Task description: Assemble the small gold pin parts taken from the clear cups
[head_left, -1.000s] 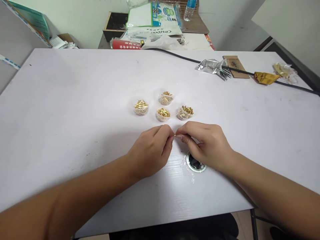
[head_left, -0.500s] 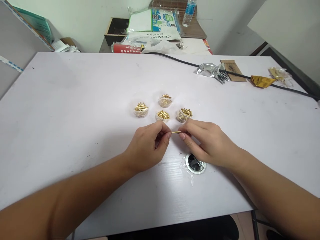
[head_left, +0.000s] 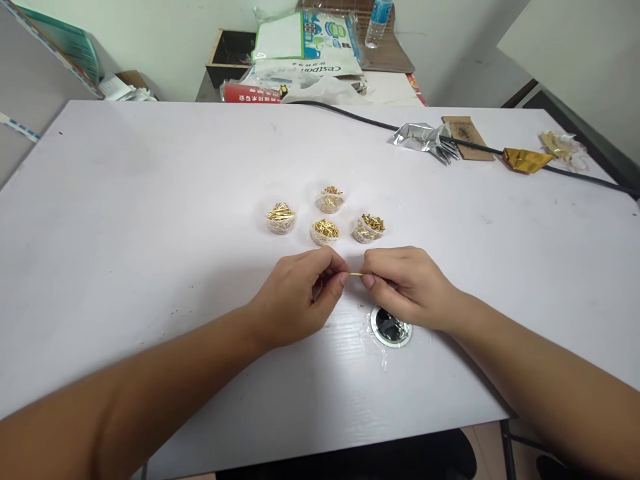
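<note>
A thin gold-coloured metal pin [head_left: 355, 274] spans the small gap between my two hands, above the white table. My left hand [head_left: 305, 293] pinches its left end between thumb and forefinger. On its other end, my right hand [head_left: 407, 283] is closed with thumb and fingertips. Just beyond the hands stand several small clear cups of gold metal pieces: a left cup [head_left: 281, 220] with long pins, a back cup [head_left: 330, 200], a front cup [head_left: 325, 232] and a right cup [head_left: 369, 229] with short pieces. The ends of the pin are hidden in my fingers.
A round cable hole [head_left: 391, 327] with a silver rim lies by my right wrist. Across the back right of the table [head_left: 150, 187] runs a black cable [head_left: 350, 120], near silver foil [head_left: 423, 138], a cardboard piece [head_left: 467, 138] and gold foil [head_left: 526, 161].
Both hands have shifted slightly toward me and stay close together. My right fingers have closed more tightly around the pin's right end. The camera view has moved a little.
</note>
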`<state>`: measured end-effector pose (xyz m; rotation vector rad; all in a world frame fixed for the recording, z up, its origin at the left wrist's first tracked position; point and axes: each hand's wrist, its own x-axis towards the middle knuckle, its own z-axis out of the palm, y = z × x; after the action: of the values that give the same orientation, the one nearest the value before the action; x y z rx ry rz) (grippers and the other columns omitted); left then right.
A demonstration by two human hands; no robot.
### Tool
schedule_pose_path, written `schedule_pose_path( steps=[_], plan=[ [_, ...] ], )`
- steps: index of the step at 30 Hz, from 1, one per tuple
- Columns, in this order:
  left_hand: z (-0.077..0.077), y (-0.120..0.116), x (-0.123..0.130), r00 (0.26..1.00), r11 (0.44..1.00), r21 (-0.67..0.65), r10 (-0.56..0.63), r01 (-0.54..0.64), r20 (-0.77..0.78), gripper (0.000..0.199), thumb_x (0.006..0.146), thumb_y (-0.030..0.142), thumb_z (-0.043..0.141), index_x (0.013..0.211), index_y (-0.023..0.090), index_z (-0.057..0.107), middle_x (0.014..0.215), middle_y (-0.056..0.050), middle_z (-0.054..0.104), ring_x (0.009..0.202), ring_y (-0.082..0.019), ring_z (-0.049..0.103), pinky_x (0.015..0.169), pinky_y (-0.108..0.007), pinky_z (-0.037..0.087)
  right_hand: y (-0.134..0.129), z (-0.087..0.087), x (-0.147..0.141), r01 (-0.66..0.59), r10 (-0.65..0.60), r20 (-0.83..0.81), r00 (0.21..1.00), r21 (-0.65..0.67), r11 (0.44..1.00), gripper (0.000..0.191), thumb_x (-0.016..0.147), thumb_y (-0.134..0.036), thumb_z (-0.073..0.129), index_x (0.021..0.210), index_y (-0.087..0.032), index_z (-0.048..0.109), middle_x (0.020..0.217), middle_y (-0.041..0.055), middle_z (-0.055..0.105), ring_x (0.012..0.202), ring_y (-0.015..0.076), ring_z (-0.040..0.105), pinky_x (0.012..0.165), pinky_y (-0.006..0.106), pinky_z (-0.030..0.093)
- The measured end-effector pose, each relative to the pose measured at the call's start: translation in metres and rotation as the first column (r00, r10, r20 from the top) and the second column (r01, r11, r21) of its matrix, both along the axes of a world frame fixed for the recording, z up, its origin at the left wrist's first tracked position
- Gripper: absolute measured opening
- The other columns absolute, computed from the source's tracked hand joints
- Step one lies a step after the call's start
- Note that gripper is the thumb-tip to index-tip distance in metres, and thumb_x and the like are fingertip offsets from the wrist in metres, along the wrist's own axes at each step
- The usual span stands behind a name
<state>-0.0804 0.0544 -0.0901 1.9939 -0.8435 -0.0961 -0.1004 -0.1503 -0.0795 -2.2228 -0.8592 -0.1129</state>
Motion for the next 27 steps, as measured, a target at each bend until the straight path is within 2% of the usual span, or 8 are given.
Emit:
schedule_pose_path(
  steps=[4,9,16,21,27],
  plan=[
    [0.0001,0.0006,0.0005,1.000,1.000,-0.004,-0.008,0.008,0.008,0.007,0.088,0.015,0.053,0.082,0.017,0.055,0.059,0.008,0.049,0.047,-0.005,0.039,0.049,-0.018,0.036,0.0011,-0.0048,0.0006,0.007,-0.005,-0.016,1.000,0.091,0.996,0.021,0.082,-0.006,0.046,0.067,-0.020,0.043,0.057,-0.0059,0.037,0.048,0.0074,0.033,0.045,0.021,0.028],
    [0.0008,0.0019,0.0000,0.999,0.999,-0.013,-0.042,0.043,0.023,0.020,0.091,0.017,0.050,0.071,0.016,0.054,0.054,0.007,0.042,0.048,-0.006,0.036,0.049,-0.020,0.033,0.0013,-0.0064,0.0004,-0.001,0.010,-0.062,0.998,0.139,0.990,0.021,0.083,-0.006,0.045,0.067,-0.019,0.044,0.058,-0.0055,0.039,0.048,0.0073,0.035,0.046,0.021,0.029],
    [0.0015,0.0018,0.0034,0.995,0.997,-0.002,-0.072,0.072,-0.075,0.018,0.087,0.013,0.049,0.070,0.015,0.055,0.055,0.007,0.042,0.049,-0.005,0.035,0.049,-0.018,0.032,0.0030,-0.0051,0.0009,0.011,0.011,-0.158,0.987,0.139,0.990,0.023,0.086,-0.008,0.045,0.066,-0.019,0.043,0.058,-0.0060,0.037,0.048,0.0067,0.033,0.046,0.020,0.029],
    [0.0007,0.0033,0.0045,0.992,0.995,-0.014,-0.096,0.096,-0.077,0.019,0.087,0.013,0.049,0.070,0.014,0.055,0.056,0.007,0.042,0.050,-0.004,0.035,0.049,-0.017,0.031,0.0020,-0.0039,0.0019,-0.027,0.051,-0.221,0.974,0.111,0.993,0.025,0.091,-0.013,0.043,0.067,-0.019,0.043,0.059,-0.0050,0.040,0.049,0.0072,0.036,0.049,0.020,0.031],
    [-0.0006,0.0027,0.0051,0.993,0.995,-0.030,-0.096,0.094,-0.066,0.019,0.087,0.011,0.049,0.069,0.013,0.054,0.057,0.007,0.041,0.052,-0.004,0.034,0.049,-0.016,0.030,0.0023,-0.0034,0.0021,0.005,0.026,-0.282,0.959,0.108,0.994,0.023,0.090,-0.013,0.044,0.068,-0.017,0.048,0.059,-0.0045,0.042,0.051,0.0070,0.037,0.049,0.020,0.032]
  ],
)
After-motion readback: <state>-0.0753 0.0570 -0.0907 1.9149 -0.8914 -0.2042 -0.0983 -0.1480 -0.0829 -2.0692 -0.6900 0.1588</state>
